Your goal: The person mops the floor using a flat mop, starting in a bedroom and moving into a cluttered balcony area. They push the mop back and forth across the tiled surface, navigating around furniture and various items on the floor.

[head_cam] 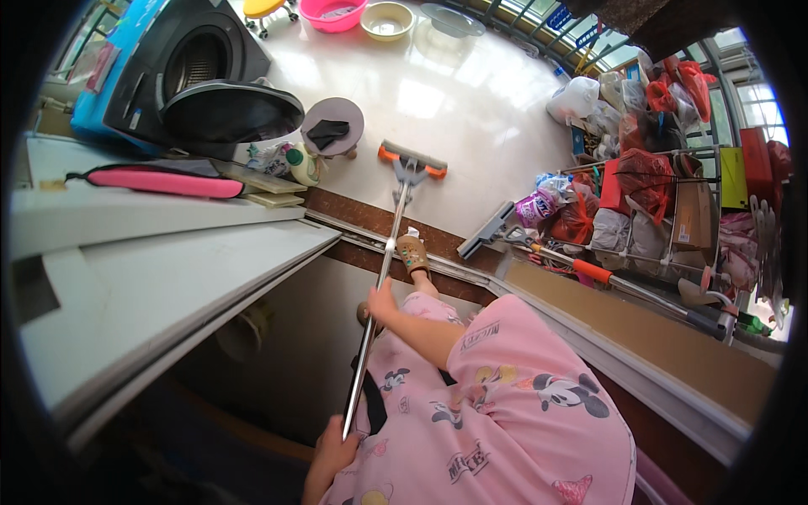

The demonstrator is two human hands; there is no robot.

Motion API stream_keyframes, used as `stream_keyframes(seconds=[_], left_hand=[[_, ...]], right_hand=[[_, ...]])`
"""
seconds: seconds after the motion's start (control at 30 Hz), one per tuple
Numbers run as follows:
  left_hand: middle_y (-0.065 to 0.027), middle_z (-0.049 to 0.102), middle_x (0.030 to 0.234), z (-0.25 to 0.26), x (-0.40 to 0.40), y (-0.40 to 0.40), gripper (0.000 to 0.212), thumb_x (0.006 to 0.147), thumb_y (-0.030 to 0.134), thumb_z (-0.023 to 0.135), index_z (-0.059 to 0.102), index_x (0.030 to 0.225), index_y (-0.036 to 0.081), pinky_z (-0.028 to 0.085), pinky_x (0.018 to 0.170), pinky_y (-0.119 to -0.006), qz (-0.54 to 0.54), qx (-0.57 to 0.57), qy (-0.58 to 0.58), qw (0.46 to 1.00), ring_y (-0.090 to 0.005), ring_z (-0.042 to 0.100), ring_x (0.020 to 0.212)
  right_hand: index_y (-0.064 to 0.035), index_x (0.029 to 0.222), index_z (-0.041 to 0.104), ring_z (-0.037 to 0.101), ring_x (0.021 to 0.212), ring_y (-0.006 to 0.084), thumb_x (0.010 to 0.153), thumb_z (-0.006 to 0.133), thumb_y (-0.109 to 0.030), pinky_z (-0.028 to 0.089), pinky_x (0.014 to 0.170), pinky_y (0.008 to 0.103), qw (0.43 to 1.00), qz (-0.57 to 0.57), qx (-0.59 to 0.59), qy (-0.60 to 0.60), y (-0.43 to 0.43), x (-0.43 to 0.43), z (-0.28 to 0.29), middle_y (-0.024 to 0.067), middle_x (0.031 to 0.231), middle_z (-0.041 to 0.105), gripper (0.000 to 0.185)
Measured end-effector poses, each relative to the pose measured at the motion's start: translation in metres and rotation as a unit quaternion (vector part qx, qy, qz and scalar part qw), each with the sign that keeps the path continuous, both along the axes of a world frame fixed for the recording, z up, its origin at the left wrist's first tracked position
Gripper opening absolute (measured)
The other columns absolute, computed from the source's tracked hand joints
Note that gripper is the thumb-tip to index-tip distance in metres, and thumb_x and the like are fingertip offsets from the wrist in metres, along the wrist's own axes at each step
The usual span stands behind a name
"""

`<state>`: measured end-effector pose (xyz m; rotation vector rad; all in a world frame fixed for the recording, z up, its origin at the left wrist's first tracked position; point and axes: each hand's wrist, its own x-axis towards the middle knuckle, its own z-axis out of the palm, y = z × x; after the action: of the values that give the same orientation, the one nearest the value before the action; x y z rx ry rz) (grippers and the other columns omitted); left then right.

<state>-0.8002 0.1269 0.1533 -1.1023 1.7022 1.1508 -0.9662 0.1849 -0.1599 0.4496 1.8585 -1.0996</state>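
Observation:
Both of my hands hold the shiny metal pole of a sponge mop [363, 353]. My left hand [334, 442] grips its near end, low in the view beside my pink printed clothing. Farther up the pole, my right hand [382, 304] is wrapped around it. The grey and orange mop head [411, 161] rests on the pale glossy floor [480, 107] beyond the door threshold. My foot in a brown clog [413, 254] stands at the sill, just right of the pole. Part of a second clog shows behind my right hand.
A front-loading washing machine [196, 63] stands at left with its door open. Near it are a round stool [334, 120] with a black cloth and a detergent bottle [302, 165]. A second mop [587, 268] leans by the crowded rack [663, 252] at right. Basins [386, 22] line the far side.

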Motion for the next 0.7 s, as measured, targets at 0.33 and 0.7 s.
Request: stream_keyframes(seconds=[0.33, 0.7], left_hand=[[-0.0141, 0.057, 0.082, 0.099, 0.104, -0.018, 0.022, 0.078, 0.011, 0.054, 0.051, 0.097, 0.0, 0.041, 0.072, -0.034, 0.059, -0.02, -0.007, 0.998, -0.0232, 0.052, 0.077], [-0.0121, 0.054, 0.066, -0.044, -0.047, 0.019, 0.024, 0.066, 0.015, 0.06, 0.053, 0.082, -0.001, 0.044, 0.061, -0.032, -0.057, -0.065, 0.249, 0.965, -0.0206, 0.054, 0.062]], right_hand=[[-0.0047, 0.1, 0.023, 0.053, 0.046, 0.025, 0.083, 0.046, -0.017, 0.045, 0.04, 0.0389, 0.968, -0.098, -0.009, -0.232, -0.003, 0.158, 0.007, 0.0159, 0.063, 0.051, 0.03], [-0.0013, 0.094, 0.043, 0.059, 0.065, 0.0301, 0.08, 0.047, -0.027, 0.045, 0.063, 0.0407, 0.975, -0.13, 0.123, 0.131, 0.064, -0.064, -0.025, 0.0153, 0.071, 0.058, 0.029]])
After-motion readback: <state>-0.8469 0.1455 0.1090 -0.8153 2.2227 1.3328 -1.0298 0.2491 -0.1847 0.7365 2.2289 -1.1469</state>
